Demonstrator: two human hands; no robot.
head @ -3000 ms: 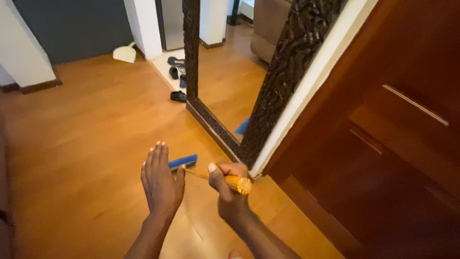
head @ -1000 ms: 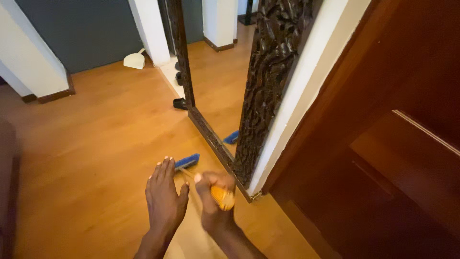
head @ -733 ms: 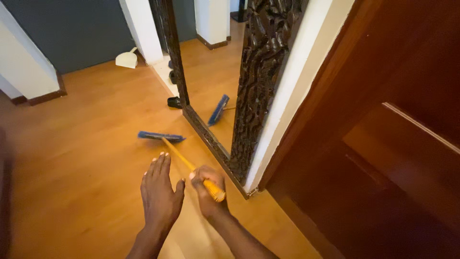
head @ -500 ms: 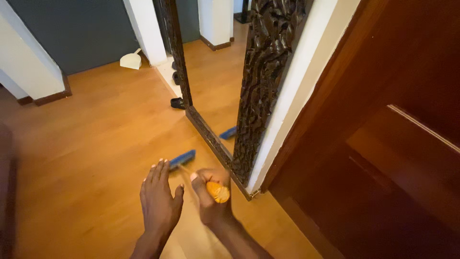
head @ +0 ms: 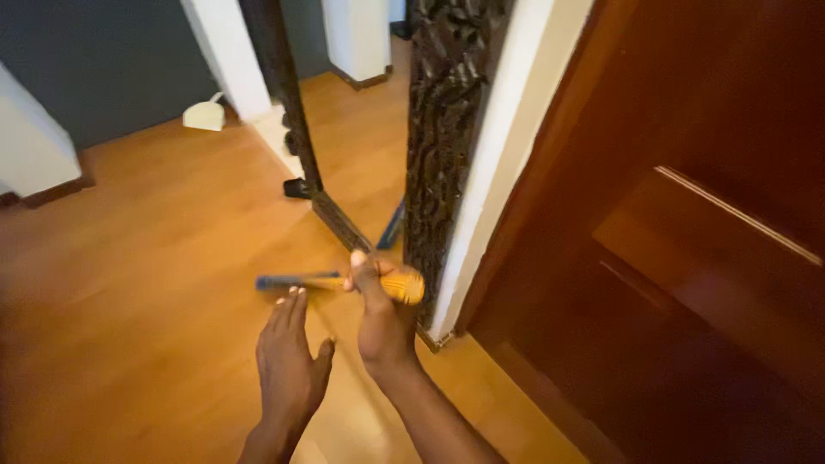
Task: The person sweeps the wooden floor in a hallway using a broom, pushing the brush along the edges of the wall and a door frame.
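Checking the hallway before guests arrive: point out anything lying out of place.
A dark shoe lies loose on the wooden floor beside the carved dark-framed mirror, and a cream plastic dustpan sits by the white pillar. Nothing looks spilled or damaged.

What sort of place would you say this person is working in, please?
Probably a home hallway: a wooden floor, a tall floor mirror in a dark carved frame, a dustpan by a white pillar, and the right hand gripping a yellow-handled broom.
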